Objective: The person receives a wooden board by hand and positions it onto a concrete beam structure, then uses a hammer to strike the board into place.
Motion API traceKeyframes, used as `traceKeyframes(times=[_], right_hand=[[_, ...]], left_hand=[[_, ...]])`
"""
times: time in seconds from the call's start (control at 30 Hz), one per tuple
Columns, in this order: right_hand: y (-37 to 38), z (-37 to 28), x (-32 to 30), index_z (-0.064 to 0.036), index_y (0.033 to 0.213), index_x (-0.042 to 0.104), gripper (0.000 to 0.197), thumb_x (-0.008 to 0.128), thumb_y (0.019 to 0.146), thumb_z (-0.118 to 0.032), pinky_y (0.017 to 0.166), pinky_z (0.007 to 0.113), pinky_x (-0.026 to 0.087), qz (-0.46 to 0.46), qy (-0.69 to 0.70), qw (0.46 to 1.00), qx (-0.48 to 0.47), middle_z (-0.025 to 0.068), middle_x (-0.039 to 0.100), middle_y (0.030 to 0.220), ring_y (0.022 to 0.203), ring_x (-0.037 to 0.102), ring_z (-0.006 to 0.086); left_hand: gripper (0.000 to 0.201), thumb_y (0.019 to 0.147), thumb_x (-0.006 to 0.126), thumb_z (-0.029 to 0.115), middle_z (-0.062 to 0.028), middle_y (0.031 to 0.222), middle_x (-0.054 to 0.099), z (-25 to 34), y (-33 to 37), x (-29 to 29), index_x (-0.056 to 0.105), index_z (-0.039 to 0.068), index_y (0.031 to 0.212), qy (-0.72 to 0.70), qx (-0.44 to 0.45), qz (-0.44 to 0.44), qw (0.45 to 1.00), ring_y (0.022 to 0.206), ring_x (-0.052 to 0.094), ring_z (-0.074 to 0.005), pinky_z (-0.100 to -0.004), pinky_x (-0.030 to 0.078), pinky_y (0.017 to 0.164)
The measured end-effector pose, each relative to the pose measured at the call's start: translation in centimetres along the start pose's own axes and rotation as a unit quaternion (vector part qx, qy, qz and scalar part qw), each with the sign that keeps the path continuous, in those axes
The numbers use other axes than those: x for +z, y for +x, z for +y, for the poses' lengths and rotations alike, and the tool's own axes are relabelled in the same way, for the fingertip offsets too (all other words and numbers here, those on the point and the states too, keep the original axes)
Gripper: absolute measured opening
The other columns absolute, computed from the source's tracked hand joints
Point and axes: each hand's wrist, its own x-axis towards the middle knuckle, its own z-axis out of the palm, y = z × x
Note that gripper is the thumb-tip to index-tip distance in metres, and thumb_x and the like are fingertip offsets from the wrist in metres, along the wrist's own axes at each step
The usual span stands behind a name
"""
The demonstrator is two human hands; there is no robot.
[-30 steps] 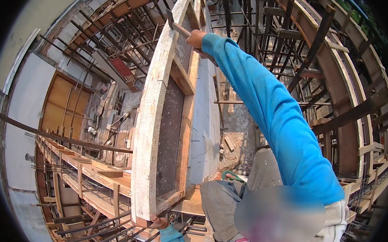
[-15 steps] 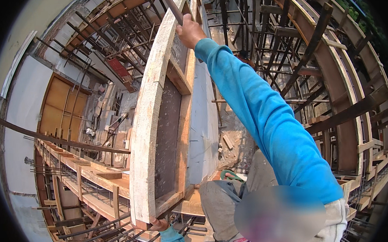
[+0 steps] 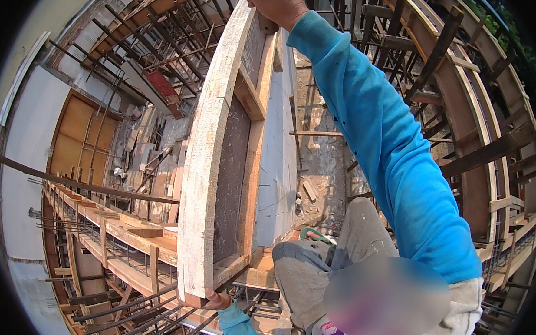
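Note:
A long wooden formwork panel (image 3: pixel 191 189), with a pale timber edge, cross battens and a brown sheet face, stands on edge before me. My left hand (image 3: pixel 217 300) grips its near lower corner, the fingers partly hidden beneath the wood. My right arm reaches far along the panel. At the top edge of the picture my right hand (image 3: pixel 277 4) is closed beside the panel's far part. The brown wooden stick or tool handle seen in it a moment earlier is hidden by the fist or beyond the picture's edge.
Steel reinforcing bars (image 3: pixel 127 317) stick out beside the panel's near end. A timber beam form (image 3: pixel 123 236) runs at the left, crossed by a long thin pole (image 3: pixel 81 186). More forms (image 3: pixel 468 114) and props rise at the right. Rubble (image 3: pixel 309 192) lies far below.
My right hand has moved farther away, up to the picture's top edge, and the brown stick no longer shows clearly. My left hand stays at the panel's corner; the view has shifted slightly.

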Motion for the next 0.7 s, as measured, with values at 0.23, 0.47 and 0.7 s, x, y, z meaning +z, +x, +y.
traceKeyframes(times=[0.23,0.47,0.7], right_hand=[[-12.3,7.3,-3.9,0.0031,0.105,0.05,0.037,0.048,0.095,-0.032,0.045,0.036,0.046,-0.518,-0.19,0.758,0.348,0.0105,0.053,0.066,0.053,0.056,0.0191],[-11.6,-8.4,-4.0,-0.005,0.094,0.05,0.035,0.045,0.098,-0.039,0.039,0.02,0.041,-0.453,0.14,0.833,0.286,-0.0017,0.045,0.064,0.047,0.043,0.0022],[-11.3,-20.7,-6.3,-0.0054,0.094,0.05,0.029,0.046,0.098,-0.033,0.042,0.023,0.038,-0.249,0.302,0.908,0.153,0.0001,0.046,0.062,0.047,0.044,0.0079]], left_hand=[[0.091,0.076,0.066,0.059,-0.0175,0.124,0.041,8.7,2.8,5.7,0.032,-0.005,0.13,0.0,0.029,0.011,1.0,0.11,0.046,-0.0289,-0.042,0.037,0.095],[0.096,0.067,0.067,0.07,-0.0151,0.11,0.039,9.7,3.9,4.4,0.036,-0.002,0.124,-0.011,0.012,0.043,0.999,0.103,0.046,-0.0288,-0.044,0.042,0.085],[0.096,0.068,0.071,0.066,-0.0125,0.112,0.036,9.2,3.5,4.6,0.035,-0.001,0.127,0.0,0.035,0.046,0.998,0.109,0.044,-0.029,-0.0443,0.042,0.089]])
